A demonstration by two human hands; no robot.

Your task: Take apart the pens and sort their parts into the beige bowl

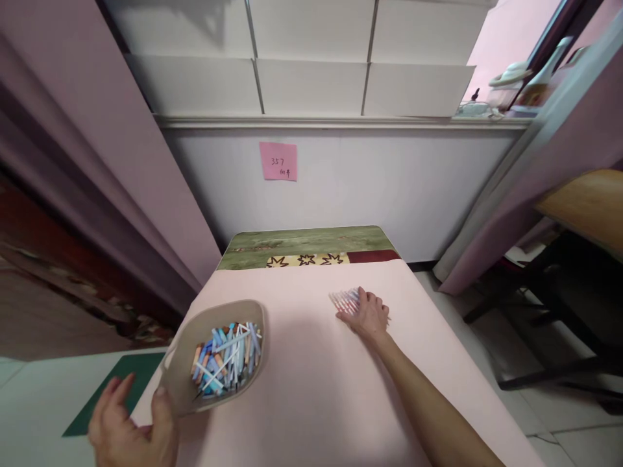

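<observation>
My right hand (368,316) lies over a row of thin white sticks (344,300) with reddish and bluish parts, set side by side on the pink cloth. Its thumb and fingers are apart and touch the row, hiding its right portion; the exact kind of stick is too small to tell. At the lower left, my left hand (134,425) is raised with fingers spread, beside a beige plastic basket (182,344). Whether it touches the basket's near edge I cannot tell. Inside the basket lies a jumbled heap of pens (226,357) in blue, white, orange and brown.
The pink cloth (296,376) covers most of the table, with a green patterned strip (311,239) at its far end. A pink note (278,161) is stuck to the white wall beyond. A dark chair (559,305) stands right; a green mat (114,392) lies left.
</observation>
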